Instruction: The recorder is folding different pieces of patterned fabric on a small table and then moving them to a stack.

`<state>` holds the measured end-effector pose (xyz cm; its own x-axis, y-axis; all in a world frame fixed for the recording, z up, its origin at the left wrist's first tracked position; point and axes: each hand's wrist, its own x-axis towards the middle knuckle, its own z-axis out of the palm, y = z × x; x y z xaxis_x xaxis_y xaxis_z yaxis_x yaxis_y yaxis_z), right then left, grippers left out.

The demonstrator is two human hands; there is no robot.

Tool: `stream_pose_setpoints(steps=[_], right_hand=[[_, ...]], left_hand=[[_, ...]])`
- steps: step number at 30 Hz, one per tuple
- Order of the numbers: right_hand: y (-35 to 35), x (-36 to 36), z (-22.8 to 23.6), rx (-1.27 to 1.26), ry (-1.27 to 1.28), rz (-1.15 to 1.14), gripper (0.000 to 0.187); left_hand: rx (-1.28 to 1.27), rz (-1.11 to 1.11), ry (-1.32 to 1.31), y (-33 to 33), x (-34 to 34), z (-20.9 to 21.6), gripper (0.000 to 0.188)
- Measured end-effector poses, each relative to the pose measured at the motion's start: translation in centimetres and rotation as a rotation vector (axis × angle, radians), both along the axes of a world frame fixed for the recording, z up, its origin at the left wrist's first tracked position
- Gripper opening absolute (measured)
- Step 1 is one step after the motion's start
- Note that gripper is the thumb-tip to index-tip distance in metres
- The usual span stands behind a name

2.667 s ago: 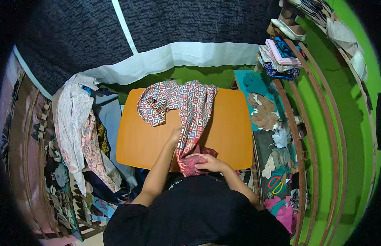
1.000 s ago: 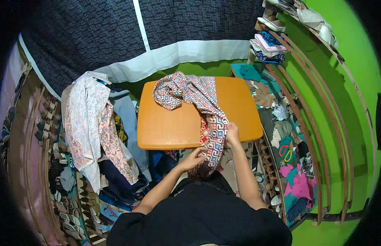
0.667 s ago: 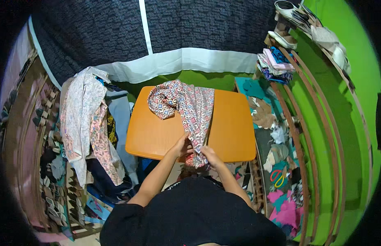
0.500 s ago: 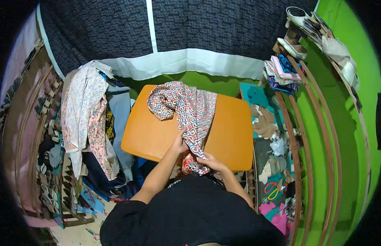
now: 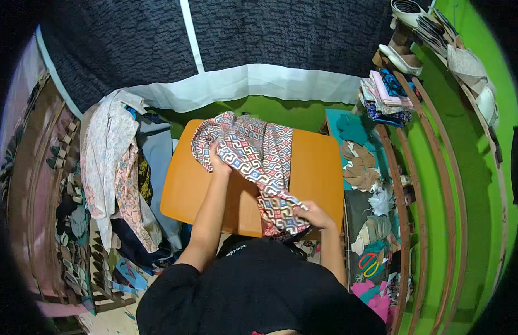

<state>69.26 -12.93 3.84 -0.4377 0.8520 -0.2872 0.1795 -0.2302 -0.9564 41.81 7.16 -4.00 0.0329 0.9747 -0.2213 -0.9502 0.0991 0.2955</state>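
Orange table (image 5: 320, 173), dark curtain (image 5: 292, 33) behind, head view. Patterned cloth (image 5: 276, 148) partly on the tabletop, near end over the front edge. Progress: looks midway; far part laid out, left side bunched, near part twisted, not flat. Left hand (image 5: 220, 161) reaches forward to the cloth's left edge; can't tell if it's gripping. Right hand (image 5: 314, 215) sits lower, nearer the body, pinching a fold between thumb and fingers.

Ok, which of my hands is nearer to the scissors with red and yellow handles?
Right. Your right hand holds the patterned cloth, up and left of the scissors in view; your left hand is farther up and left, against the cloth.
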Motion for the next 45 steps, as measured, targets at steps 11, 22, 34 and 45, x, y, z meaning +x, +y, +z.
stream_pose_setpoints(steps=[11,22,34,45], right_hand=[[1.4,4.7,-0.2,0.141,0.116,-0.874,0.022],[2.4,1.8,3.7,0.332,-0.335,-1.108,0.052],[10.2,-9.3,-1.0,0.496,-0.949,-0.667,0.095],[12.4,-10.1,1.5,0.371,-0.335,-0.784,0.029]], left_hand=[[0.03,-0.075,0.136,14.4,-2.6,9.6,0.039],[1.096,-0.278,1.398,19.6,0.6,17.0,0.07],[1.295,-0.391,2.023,8.5,4.2,14.4,0.034],[1.041,-0.05,2.601,2.3,1.4,8.7,0.007]])
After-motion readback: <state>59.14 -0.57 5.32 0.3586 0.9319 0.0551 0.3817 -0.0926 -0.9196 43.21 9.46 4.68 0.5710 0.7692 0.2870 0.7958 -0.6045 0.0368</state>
